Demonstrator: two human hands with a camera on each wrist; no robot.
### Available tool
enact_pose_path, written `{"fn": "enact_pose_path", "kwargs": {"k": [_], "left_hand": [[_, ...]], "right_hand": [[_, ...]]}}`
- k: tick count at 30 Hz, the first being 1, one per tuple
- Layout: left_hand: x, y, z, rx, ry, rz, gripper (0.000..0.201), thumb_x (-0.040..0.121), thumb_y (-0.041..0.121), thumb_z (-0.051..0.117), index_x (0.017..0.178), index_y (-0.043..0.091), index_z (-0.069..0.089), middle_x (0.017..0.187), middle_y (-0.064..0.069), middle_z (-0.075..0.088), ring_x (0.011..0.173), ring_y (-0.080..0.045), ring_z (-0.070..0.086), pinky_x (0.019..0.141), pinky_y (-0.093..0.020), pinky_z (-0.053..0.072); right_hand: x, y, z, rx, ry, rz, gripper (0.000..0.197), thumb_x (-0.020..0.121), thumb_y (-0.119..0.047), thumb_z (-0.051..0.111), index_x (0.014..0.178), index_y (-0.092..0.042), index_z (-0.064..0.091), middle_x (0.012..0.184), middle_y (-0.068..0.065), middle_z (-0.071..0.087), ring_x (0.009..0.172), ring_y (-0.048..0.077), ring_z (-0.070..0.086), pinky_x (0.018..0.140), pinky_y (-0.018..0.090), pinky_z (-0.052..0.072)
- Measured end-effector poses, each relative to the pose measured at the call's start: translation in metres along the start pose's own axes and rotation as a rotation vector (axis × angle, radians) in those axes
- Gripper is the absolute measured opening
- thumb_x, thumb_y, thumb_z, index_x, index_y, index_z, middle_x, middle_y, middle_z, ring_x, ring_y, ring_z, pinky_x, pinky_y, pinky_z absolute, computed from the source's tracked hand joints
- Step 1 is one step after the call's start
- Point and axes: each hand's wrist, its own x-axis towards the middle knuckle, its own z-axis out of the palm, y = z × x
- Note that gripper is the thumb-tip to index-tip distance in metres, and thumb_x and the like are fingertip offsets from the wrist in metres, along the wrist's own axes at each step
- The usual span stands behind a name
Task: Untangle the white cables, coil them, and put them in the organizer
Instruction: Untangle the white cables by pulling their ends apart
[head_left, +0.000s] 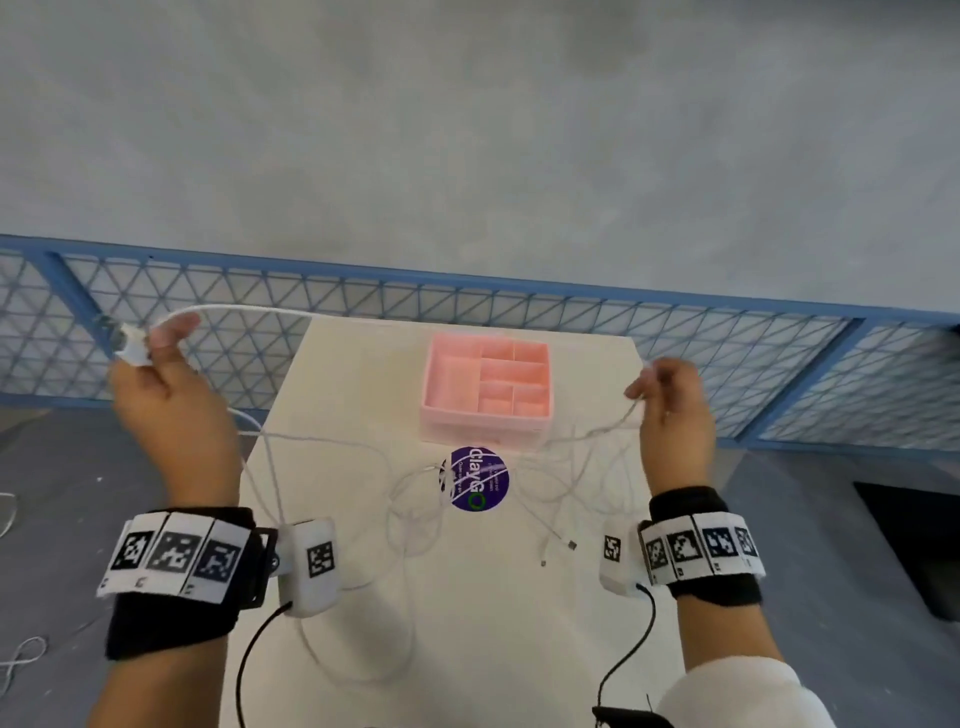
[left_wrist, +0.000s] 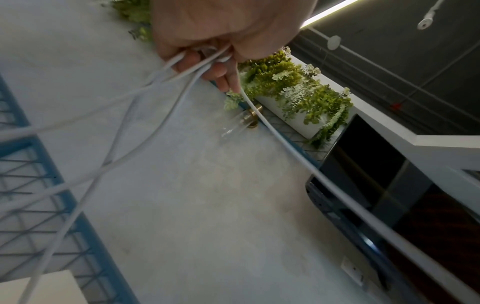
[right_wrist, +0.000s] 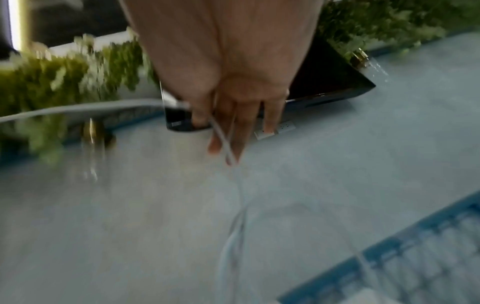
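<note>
My left hand (head_left: 156, 358) is raised off the table's left edge and grips a bundle of white cable strands (left_wrist: 182, 67) in curled fingers. One white cable (head_left: 270, 310) runs from it across, above the table, toward my right hand (head_left: 660, 389), which pinches it at the table's right side. More white cables (head_left: 415, 499) lie tangled on the white table (head_left: 467, 623), with loose connector ends (head_left: 558, 545) near the right wrist. The pink organizer (head_left: 540, 415) with several compartments, nothing visible in them, stands at the table's far middle. The right wrist view is blurred; a cable (right_wrist: 223, 137) crosses the fingers (right_wrist: 244, 127).
A round purple sticker (head_left: 480, 480) sits just in front of the organizer. A blue mesh fence (head_left: 727, 338) runs behind the table. Grey floor lies on both sides, with a white cord (head_left: 21, 660) at lower left and a dark panel (head_left: 914, 545) at right.
</note>
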Motion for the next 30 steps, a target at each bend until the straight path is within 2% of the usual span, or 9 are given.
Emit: {"fn": "enact_pose_path", "kwargs": {"k": [4,6,9,12,14,17,21,26,30], "left_hand": [[-0.009,-0.018,-0.001,0.330,-0.318,-0.139,0.047,0.101,0.037,0.037,0.078,0.015,0.072,0.064,-0.008,0.048,0.062,-0.021,0.046,0.059,-0.031,0.035],[-0.019,-0.010,0.007,0.244,-0.373,-0.073,0.042,0.098,0.027,0.044,0.063,0.025,0.066,0.094,-0.019,0.062,0.090,-0.024,0.055,0.075,-0.032,0.042],[-0.047,0.020,0.025,0.018,-0.682,0.033,0.038,0.090,0.025,0.055,0.054,0.028,0.066,0.137,0.002,0.045,0.129,-0.007,0.040,0.110,-0.028,0.030],[-0.086,0.047,0.047,0.143,-1.093,0.185,0.038,0.086,0.047,0.046,0.066,0.028,0.072,0.137,0.026,0.047,0.131,0.011,0.032,0.118,-0.020,0.010],[-0.104,0.054,0.057,0.100,-1.194,0.098,0.035,0.091,0.045,0.045,0.077,0.028,0.072,0.115,0.013,0.069,0.110,0.002,0.058,0.106,-0.028,0.035],[-0.098,0.054,0.056,0.068,-1.006,0.090,0.029,0.092,0.038,0.045,0.072,0.025,0.061,0.075,0.017,0.070,0.060,0.004,0.056,0.065,-0.025,0.041],[-0.061,0.049,0.039,0.218,-0.683,0.259,0.027,0.097,0.034,0.041,0.073,0.033,0.053,0.103,-0.002,0.071,0.071,-0.016,0.056,0.067,-0.035,0.044],[-0.009,0.038,0.005,0.068,-0.214,0.100,0.036,0.095,0.050,0.039,0.093,0.028,0.068,0.071,0.006,0.050,0.058,-0.007,0.036,0.053,-0.025,0.032],[0.008,0.020,-0.018,0.109,0.003,0.087,0.048,0.097,0.048,0.037,0.110,0.014,0.069,0.069,0.012,0.046,0.058,-0.001,0.036,0.054,-0.016,0.030]], "right_hand": [[0.007,-0.027,0.004,0.222,-0.066,-0.069,0.020,0.087,-0.018,0.061,0.088,-0.038,0.063,0.064,-0.014,0.061,0.065,0.003,0.056,0.067,0.027,0.049],[0.004,-0.031,0.010,0.126,-0.131,-0.185,0.018,0.082,-0.016,0.067,0.091,-0.032,0.067,0.069,-0.008,0.060,0.075,0.001,0.051,0.075,0.018,0.041],[-0.002,-0.042,0.017,0.117,-0.195,-0.299,0.018,0.079,-0.018,0.069,0.093,-0.030,0.070,0.067,-0.011,0.053,0.078,0.006,0.045,0.075,0.010,0.033],[-0.007,-0.072,0.022,0.124,-0.236,-0.452,0.016,0.078,-0.031,0.067,0.093,-0.028,0.073,0.069,-0.013,0.055,0.076,0.012,0.047,0.076,0.029,0.037],[-0.011,-0.091,0.022,0.096,-0.238,-0.569,0.015,0.079,-0.033,0.065,0.091,-0.028,0.074,0.070,-0.006,0.060,0.074,0.014,0.048,0.074,0.036,0.038],[-0.010,-0.092,0.024,0.191,-0.366,-0.406,0.022,0.079,-0.021,0.070,0.097,-0.033,0.065,0.067,-0.003,0.060,0.067,0.014,0.050,0.072,0.033,0.042],[-0.013,-0.044,0.040,-0.311,-0.485,-0.263,0.007,0.087,-0.024,0.058,0.092,-0.025,0.061,0.070,-0.007,0.062,0.080,0.020,0.059,0.084,0.037,0.033],[-0.017,0.007,0.038,-0.768,-0.521,0.017,0.020,0.089,-0.029,0.050,0.096,-0.022,0.067,0.094,0.005,0.063,0.098,0.031,0.052,0.083,0.039,0.035],[-0.012,0.000,0.025,-0.496,-0.059,-0.081,0.014,0.082,-0.014,0.060,0.093,-0.014,0.069,0.093,0.012,0.061,0.083,0.033,0.056,0.072,0.039,0.044]]}}
